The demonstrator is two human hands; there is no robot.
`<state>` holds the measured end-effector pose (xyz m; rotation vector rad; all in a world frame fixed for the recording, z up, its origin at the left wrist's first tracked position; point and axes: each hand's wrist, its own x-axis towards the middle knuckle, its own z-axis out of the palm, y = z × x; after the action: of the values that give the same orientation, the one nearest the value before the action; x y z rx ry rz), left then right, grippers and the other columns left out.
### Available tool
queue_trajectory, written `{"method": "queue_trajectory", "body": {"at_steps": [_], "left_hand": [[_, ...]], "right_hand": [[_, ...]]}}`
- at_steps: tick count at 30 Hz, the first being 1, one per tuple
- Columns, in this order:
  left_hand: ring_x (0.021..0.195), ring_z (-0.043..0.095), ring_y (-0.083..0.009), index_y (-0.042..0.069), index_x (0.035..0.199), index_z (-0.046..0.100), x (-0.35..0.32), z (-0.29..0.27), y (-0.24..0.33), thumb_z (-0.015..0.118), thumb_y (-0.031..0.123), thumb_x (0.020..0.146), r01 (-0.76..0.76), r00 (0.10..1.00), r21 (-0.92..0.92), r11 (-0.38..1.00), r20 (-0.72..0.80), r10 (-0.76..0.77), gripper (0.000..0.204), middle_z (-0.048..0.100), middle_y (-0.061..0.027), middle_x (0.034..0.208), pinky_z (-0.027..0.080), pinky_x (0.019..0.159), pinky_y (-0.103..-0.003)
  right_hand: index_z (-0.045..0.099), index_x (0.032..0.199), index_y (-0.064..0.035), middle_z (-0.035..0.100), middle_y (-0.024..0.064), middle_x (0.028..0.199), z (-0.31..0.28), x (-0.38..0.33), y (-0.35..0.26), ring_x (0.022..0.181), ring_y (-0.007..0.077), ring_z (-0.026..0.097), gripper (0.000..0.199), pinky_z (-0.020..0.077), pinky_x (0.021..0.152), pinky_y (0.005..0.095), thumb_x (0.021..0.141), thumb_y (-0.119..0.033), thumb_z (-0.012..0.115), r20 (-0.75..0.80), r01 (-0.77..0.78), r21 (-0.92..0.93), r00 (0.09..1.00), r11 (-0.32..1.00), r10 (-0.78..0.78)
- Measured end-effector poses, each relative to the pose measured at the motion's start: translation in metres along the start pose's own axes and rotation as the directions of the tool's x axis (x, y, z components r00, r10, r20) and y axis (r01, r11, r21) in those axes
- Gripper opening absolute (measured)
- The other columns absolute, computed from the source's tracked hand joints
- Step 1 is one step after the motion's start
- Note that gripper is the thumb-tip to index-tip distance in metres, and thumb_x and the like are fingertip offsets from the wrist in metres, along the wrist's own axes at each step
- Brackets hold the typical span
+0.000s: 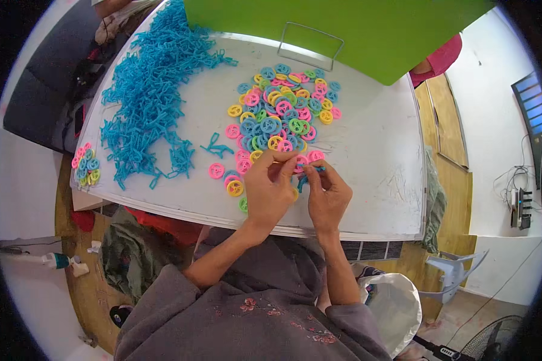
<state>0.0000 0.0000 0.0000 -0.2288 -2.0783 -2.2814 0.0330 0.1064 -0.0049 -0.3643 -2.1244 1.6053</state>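
Observation:
My left hand (272,189) and my right hand (329,200) meet above the table's near edge, fingertips almost touching. The right one pinches a small blue plastic frame piece (303,179), part of it hanging below the fingers. My left thumb and finger are pinched together at the same spot; what lies between them is too small to tell. A pink wheel (301,160) shows right by the fingertips; whether it is held or lies behind them is unclear. Just beyond spreads a heap of small spoked toy wheels (271,125) in pink, blue, yellow and green.
A large tangled pile of blue plastic frames (144,90) covers the white table's (373,150) left side. One loose blue frame (215,146) lies between the piles. More wheels (86,165) sit at the left corner. A green panel (355,36) with a wire loop (310,47) rises behind.

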Motion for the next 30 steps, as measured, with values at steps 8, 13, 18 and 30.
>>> {"method": "queue_trajectory", "body": {"at_steps": [8, 13, 18, 30], "left_hand": [[0.08, 0.063, -0.0088, -0.002, 0.103, 0.063, 0.001, 0.004, -0.002, 0.059, 0.003, 0.092, 0.123, 0.987, -0.242, 0.962, -0.068, -0.143, 0.013, 0.066, -0.0054, 0.094, 0.052, 0.069, -0.023], [0.079, 0.064, -0.0106, -0.001, 0.101, 0.063, 0.004, 0.001, -0.004, 0.059, 0.003, 0.091, 0.082, 0.995, -0.101, 0.991, -0.056, -0.088, 0.012, 0.066, -0.0067, 0.092, 0.052, 0.07, -0.023], [0.088, 0.065, -0.0151, -0.002, 0.102, 0.057, 0.009, -0.009, -0.006, 0.058, 0.002, 0.092, 0.054, 0.998, 0.043, 0.998, 0.033, -0.055, 0.011, 0.066, -0.0105, 0.102, 0.055, 0.076, -0.027], [0.095, 0.061, -0.0131, 0.003, 0.11, 0.059, 0.025, -0.015, 0.01, 0.059, 0.015, 0.094, 0.483, 0.796, -0.063, 0.874, 0.448, -0.407, 0.021, 0.064, -0.004, 0.104, 0.051, 0.08, -0.026]], "right_hand": [[0.066, 0.096, 0.0047, 0.067, 0.0029, 0.079, 0.004, 0.0, -0.002, 0.072, 0.0062, 0.06, 0.012, 0.048, 0.063, 0.0204, 0.089, -0.005, 0.066, 0.002, -0.077, 0.079, 0.997, 0.994, 0.077], [0.067, 0.097, 0.0038, 0.069, 0.0046, 0.082, 0.008, 0.001, -0.001, 0.073, 0.008, 0.062, 0.013, 0.0497, 0.065, 0.0221, 0.086, -0.004, 0.068, -0.046, 0.025, 0.017, 0.999, 1.0, -0.024], [0.069, 0.097, 0.0018, 0.071, 0.0063, 0.086, 0.003, 0.003, 0.001, 0.077, 0.0097, 0.064, 0.015, 0.0518, 0.07, 0.025, 0.083, -0.001, 0.07, -0.037, 0.203, -0.176, 0.976, 0.963, -0.213], [0.06, 0.112, -0.0005, 0.056, 0.0126, 0.121, -0.057, 0.017, -0.014, 0.091, 0.021, 0.064, 0.032, 0.0512, 0.077, 0.03, 0.081, 0.009, 0.061, 0.519, -0.146, 0.18, 0.854, 0.973, 0.032]]}}
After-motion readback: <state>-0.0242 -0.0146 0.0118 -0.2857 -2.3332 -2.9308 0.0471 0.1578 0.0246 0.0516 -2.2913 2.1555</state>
